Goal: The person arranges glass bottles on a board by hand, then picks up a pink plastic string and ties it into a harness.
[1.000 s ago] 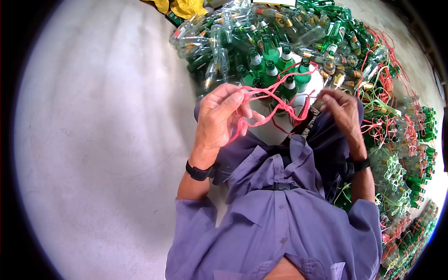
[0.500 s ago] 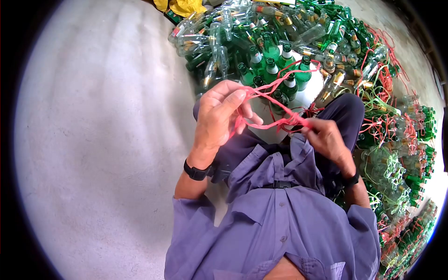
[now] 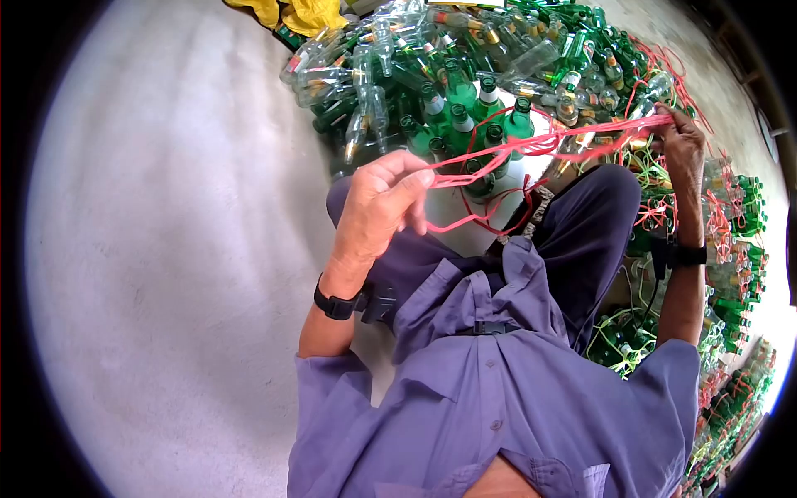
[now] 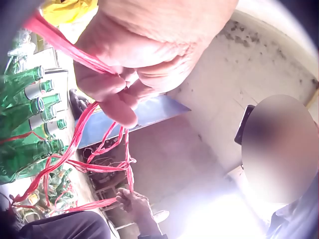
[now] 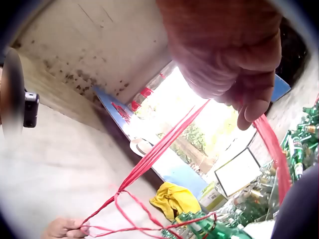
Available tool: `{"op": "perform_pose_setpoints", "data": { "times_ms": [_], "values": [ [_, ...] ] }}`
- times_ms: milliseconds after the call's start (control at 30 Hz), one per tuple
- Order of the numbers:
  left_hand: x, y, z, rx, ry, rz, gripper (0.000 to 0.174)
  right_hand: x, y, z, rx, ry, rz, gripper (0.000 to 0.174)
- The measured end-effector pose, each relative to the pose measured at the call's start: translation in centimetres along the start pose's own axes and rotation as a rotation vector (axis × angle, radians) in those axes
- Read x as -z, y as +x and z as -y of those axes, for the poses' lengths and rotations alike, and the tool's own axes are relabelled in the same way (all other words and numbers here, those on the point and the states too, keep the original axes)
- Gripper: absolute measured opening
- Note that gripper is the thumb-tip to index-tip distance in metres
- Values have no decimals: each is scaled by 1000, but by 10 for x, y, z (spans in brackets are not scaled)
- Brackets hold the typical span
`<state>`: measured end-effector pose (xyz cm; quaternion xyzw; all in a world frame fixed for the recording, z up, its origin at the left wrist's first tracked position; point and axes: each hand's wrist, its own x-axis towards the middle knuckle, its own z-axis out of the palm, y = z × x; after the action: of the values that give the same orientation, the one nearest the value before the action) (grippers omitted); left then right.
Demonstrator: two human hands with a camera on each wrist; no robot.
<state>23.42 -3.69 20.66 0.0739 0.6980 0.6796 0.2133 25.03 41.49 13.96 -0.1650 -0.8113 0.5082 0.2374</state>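
Twine: a thin pinkish-red plastic twine (image 3: 544, 144) in several loose strands, stretched from the left hand across to the right hand, with loops and a knotted part between them.
Left hand: the left hand (image 3: 378, 203) pinches its end of the strands between thumb and curled fingers; one slack strand sags just below the fingertips towards the right.
Right hand: the right hand (image 3: 682, 145), out to the side and farther forward than the left, pinches the gathered strands at their other end.
Standing bottles: open green glass bottles (image 3: 520, 124), some with white neck labels, upright in a close group ahead and to the right of the left hand, partly behind the strands.
Legs: bent knees in dark trousers (image 3: 594, 203), below the strands and between the hands.
Heap: a large heap of clear and green glass bottles (image 3: 531, 62), many lying on their sides, beyond both hands.
Tied bottles: clear and green bottles bound with red and light green twine (image 3: 730, 207), beside and behind the right hand.
Yellow material: a crumpled yellow sheet (image 3: 314, 15), far ahead of the left hand.
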Motion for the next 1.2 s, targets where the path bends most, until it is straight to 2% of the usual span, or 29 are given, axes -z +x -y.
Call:
{"op": "perform_pose_setpoints", "data": {
  "times_ms": [33, 100, 233, 300, 367, 433, 633, 700, 767, 833, 900, 967, 1033, 1100, 1167, 1200],
  "values": [
    [-2, 2, 0, 14, 33, 34, 19, 9, 3, 4, -17, -105, -19, 27],
    [-6, 4, 0, 30, 64, 69, 19, 12, 11, 2, 172, 21, -106, 28],
    [-14, 9, -2, 44, -6, 83, 19, 19, 17, -4, 196, -36, -133, 29],
    [-15, 11, -2, 46, -18, 82, 19, 21, 26, -27, 161, -70, -66, 29],
    [-14, 12, -2, 54, -49, 78, 19, 16, 21, -24, 106, -1, -59, 28],
    [-12, 12, 0, 57, -48, 78, 19, 14, 23, -32, 11, -78, 17, 27],
    [-10, 11, 5, 95, -11, 70, 18, -5, 15, -23, -21, 16, 37, 27],
    [-10, 10, 5, 102, -1, 67, 18, -12, 14, -27, -114, -94, 97, 30],
    [-11, 10, 6, 95, -12, 73, 18, -20, 7, -29, -79, -88, 107, 33],
    [-13, 9, 4, 99, -19, 78, 18, -28, 0, -29, -73, -251, 152, 36],
    [-16, 8, 3, 101, -27, 83, 19, -32, -2, -30, -88, -295, 196, 41],
    [-17, 8, 4, 106, -42, 119, 20, -39, -12, -4, -105, -619, 277, 43],
    [-18, 8, 5, 104, -40, 127, 20, -47, -19, -18, -45, -513, 230, 45],
    [-19, 8, 6, 104, -40, 134, 20, -49, -28, -20, 129, -652, 248, 48],
    [-21, 8, 5, 101, -56, 147, 20, -51, -36, -15, 138, -692, 277, 52],
    [-21, 8, 5, 103, -56, 145, 20, -52, -42, -12, 185, -710, 208, 52]
  ]
}}
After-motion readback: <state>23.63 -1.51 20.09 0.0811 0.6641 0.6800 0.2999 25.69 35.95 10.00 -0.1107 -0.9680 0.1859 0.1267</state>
